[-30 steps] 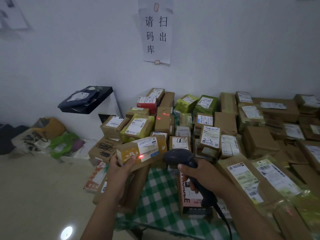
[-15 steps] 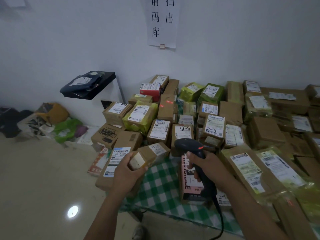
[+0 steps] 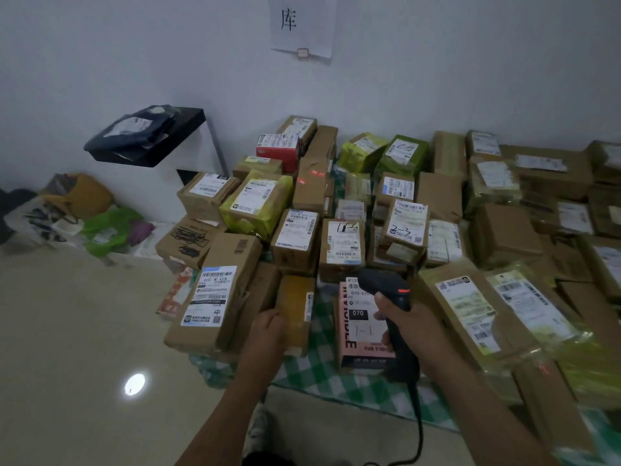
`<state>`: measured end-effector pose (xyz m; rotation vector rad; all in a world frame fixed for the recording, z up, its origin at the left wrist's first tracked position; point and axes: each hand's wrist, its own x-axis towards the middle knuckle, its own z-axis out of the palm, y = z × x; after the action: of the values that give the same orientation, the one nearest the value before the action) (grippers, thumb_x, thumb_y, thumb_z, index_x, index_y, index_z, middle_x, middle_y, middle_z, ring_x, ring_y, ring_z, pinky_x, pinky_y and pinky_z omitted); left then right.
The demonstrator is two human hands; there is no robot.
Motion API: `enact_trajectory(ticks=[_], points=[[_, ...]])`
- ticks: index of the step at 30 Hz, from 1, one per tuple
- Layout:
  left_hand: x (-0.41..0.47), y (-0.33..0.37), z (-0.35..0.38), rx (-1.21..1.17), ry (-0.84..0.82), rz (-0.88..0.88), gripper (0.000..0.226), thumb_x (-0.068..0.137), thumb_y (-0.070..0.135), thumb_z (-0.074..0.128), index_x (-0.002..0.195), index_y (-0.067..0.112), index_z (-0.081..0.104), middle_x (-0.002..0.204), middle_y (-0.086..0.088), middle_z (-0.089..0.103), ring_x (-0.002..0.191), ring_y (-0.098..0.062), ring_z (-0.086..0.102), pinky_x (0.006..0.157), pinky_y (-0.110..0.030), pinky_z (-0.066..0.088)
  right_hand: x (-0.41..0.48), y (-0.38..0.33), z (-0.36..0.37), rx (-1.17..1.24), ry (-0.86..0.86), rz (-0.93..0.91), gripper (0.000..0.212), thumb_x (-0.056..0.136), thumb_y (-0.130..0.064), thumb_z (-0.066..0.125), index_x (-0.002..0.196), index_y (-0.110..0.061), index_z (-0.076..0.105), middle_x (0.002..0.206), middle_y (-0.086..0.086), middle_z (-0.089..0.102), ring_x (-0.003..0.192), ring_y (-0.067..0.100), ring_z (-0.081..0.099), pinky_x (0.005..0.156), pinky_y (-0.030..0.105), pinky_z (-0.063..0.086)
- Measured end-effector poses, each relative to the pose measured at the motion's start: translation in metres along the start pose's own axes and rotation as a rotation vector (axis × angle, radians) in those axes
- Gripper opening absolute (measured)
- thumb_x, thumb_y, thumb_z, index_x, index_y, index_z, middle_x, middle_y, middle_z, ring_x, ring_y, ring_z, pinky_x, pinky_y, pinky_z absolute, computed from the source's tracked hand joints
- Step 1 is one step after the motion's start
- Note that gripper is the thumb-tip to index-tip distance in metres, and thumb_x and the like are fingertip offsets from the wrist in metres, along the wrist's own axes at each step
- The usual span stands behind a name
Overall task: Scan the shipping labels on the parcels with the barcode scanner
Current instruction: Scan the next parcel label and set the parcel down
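Black corded scanner, red-marked, in right hand.

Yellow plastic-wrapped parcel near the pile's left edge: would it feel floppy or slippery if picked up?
Probably fairly stiff: the yellow parcel keeps boxy corners under its wrap. The crinkled film looks glossy, so possibly slippery. It lies tilted among brown boxes, so a push might slide it.

White wall bearing a paper sign, glossy beige floor.
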<state>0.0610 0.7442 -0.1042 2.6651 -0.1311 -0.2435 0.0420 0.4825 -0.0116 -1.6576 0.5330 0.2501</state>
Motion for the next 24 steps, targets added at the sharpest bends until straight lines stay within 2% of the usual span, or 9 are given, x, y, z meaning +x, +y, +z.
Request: enact_trajectory(ticks=[3,5,7,9,11,13,17,21,24], points=[[0.006,0.0,0.002,0.039,-0.048,-0.002,0.047,0.091,0.012,0.064,0.136,0.015,0.053,0.146,-0.007,0.044,0.132,-0.023,0.04,0.107,-0.028,0.034,0.004,0.008,-0.005,0.032,0.037,0.016,0.044,0.087,-0.045,0.07,0.094,-0.002,0.068,0.057,0.016,0.065,0.046,0.022,0.063,0.05,0.03,0.055],[0.008,0.013,0.003,-0.03,-0.034,-0.016,0.041,0.093,0.023,0.065,0.133,0.018,0.056,0.14,-0.003,0.049,0.126,-0.019,0.045,0.103,-0.026,0.037,0.007,0.011,-0.009,0.037,0.063,0.03,0.04,0.087,-0.045,0.07,0.09,-0.006,0.07,0.062,0.018,0.069,0.05,0.025,0.065,0.052,0.031,0.056],[0.009,0.035,0.004,-0.201,-0.049,-0.087,0.038,0.096,0.037,0.061,0.13,0.022,0.057,0.129,0.001,0.057,0.114,-0.014,0.055,0.098,-0.028,0.046,0.007,0.013,-0.01,0.047,0.077,0.046,0.037,0.086,-0.045,0.071,0.088,-0.008,0.07,0.068,0.02,0.072,0.052,0.026,0.068,0.05,0.029,0.055],[0.008,0.056,0.005,-0.403,-0.152,-0.152,0.034,0.098,0.043,0.054,0.127,0.026,0.058,0.12,0.007,0.065,0.109,-0.013,0.063,0.088,-0.028,0.054,0.008,0.017,-0.009,0.045,0.076,0.063,0.035,0.086,-0.043,0.072,0.09,-0.008,0.071,0.074,0.015,0.075,0.057,0.022,0.07,0.047,0.025,0.052],[0.005,0.073,0.004,-0.612,-0.286,-0.188,0.013,0.1,0.04,0.051,0.11,0.037,0.059,0.098,0.022,0.071,0.098,-0.003,0.068,0.069,-0.014,0.054,0.007,0.019,-0.006,0.036,0.058,0.086,0.039,0.085,-0.044,0.073,0.09,-0.005,0.072,0.071,0.011,0.075,0.056,0.022,0.07,0.045,0.024,0.05],[0.005,0.082,0.002,-0.757,-0.317,-0.193,0.008,0.098,0.034,0.056,0.104,0.04,0.056,0.087,0.021,0.072,0.083,0.006,0.069,0.06,-0.01,0.052,0.008,0.018,-0.002,0.035,0.031,0.087,0.04,0.085,-0.045,0.073,0.086,-0.005,0.072,0.065,0.011,0.073,0.05,0.021,0.069,0.043,0.023,0.05],[0.006,0.078,-0.005,-1.015,-0.167,-0.337,0.031,0.093,0.026,0.065,0.119,0.032,0.049,0.112,0.008,0.066,0.091,-0.01,0.07,0.062,-0.019,0.056,0.012,0.012,0.009,0.049,-0.029,0.073,0.039,0.081,-0.048,0.075,0.085,-0.009,0.072,0.074,0.016,0.074,0.059,0.029,0.071,0.051,0.031,0.057],[0.006,0.054,-0.015,-1.085,0.02,-0.413,0.037,0.093,0.018,0.066,0.124,0.027,0.048,0.111,0.002,0.066,0.092,-0.019,0.071,0.061,-0.023,0.057,0.015,0.001,0.03,0.052,-0.151,0.038,0.036,0.085,-0.042,0.073,0.082,-0.006,0.07,0.063,0.012,0.07,0.049,0.023,0.066,0.045,0.027,0.052],[0.007,0.032,-0.019,-1.008,0.136,-0.506,0.039,0.094,0.014,0.063,0.129,0.024,0.048,0.111,-0.001,0.066,0.09,-0.02,0.069,0.057,-0.023,0.056,0.016,-0.007,0.047,-0.002,-0.189,0.013,0.035,0.087,-0.04,0.072,0.083,-0.005,0.068,0.058,0.01,0.066,0.046,0.019,0.064,0.044,0.026,0.053]])
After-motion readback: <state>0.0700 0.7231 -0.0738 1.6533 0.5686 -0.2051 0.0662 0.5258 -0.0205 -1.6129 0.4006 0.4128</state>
